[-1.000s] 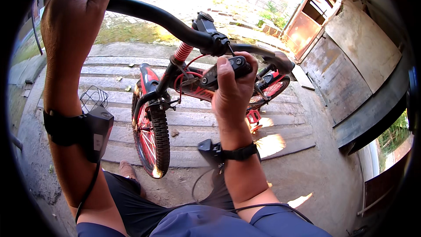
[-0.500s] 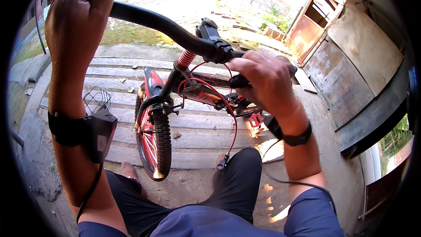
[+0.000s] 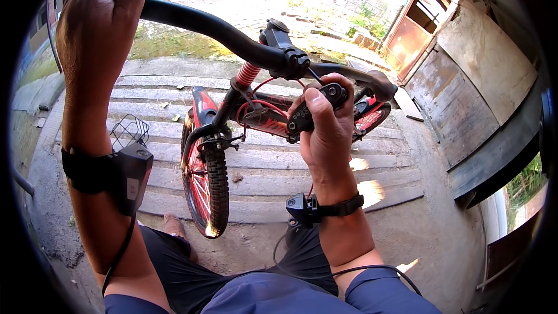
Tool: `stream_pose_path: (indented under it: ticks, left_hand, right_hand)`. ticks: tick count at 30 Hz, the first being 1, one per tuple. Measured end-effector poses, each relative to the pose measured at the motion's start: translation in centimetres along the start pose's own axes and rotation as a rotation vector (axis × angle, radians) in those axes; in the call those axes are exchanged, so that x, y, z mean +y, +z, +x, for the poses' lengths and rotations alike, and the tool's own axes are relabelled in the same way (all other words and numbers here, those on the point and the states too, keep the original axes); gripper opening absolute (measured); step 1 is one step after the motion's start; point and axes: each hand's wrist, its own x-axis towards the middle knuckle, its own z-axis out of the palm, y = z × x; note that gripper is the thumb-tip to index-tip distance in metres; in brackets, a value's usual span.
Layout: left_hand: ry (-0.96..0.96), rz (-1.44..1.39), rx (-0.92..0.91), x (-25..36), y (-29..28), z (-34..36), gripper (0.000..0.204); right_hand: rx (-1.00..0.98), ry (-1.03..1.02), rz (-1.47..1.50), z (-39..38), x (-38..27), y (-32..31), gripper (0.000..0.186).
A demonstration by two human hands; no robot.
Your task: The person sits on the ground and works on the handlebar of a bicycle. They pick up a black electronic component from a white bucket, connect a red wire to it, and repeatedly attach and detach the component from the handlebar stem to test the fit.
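Observation:
My left hand (image 3: 99, 23) is closed around the left end of a black bicycle handlebar (image 3: 203, 20). In my right hand (image 3: 328, 139) is a black folding multi-tool (image 3: 303, 117) with a round pivot at each end, my thumb lying across its body. A thin dark key reaches up from it toward the clamp of the stem (image 3: 280, 40); whether its tip sits in a bolt I cannot tell. Below the bar stands the black and red bicycle frame (image 3: 270, 123), its front wheel (image 3: 217, 192) turned toward me. My right hand hides part of the frame.
Long grey slabs (image 3: 267, 185) make up the ground under the bicycle. A wire basket (image 3: 129, 131) lies beyond my left forearm. Metal sheets (image 3: 465, 104) lean at the right, near a rusty door (image 3: 407, 49). Cabled devices are strapped to both my wrists.
My right hand has turned over and moved a little down and left, bringing the multi-tool's face into view. My left hand stays on the handlebar, shifted only slightly.

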Motion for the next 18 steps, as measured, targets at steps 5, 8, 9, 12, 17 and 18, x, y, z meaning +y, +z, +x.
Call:
stream_pose_path:
  ticks: [5,8,9,12,17,18]
  left_hand:
    - [0.029,-0.009,0.033,-0.2,0.1,0.0,0.025]
    - [0.013,-0.007,0.020,-0.3,0.1,-0.1,0.025]
    - [0.013,-0.006,0.016,-0.2,0.1,-0.2,0.025]
    - [0.034,-0.004,0.033,-0.2,0.2,-0.1,0.025]
    - [-0.004,0.029,0.009,-0.1,0.2,-0.1,0.026]
    - [0.010,0.034,0.029,0.2,0.1,-0.1,0.026]
  right_hand:
    - [0.053,0.013,0.054,0.0,0.1,1.2,0.033]
    - [0.090,0.031,0.123,0.1,0.0,1.8,0.033]
    - [0.103,0.035,0.146,0.0,0.0,2.0,0.033]
    - [0.178,0.049,0.196,-0.3,-0.1,3.1,0.033]
    - [0.286,-0.076,0.140,-0.6,1.7,4.7,0.032]
    - [0.298,-0.076,0.147,-0.6,1.8,5.0,0.033]
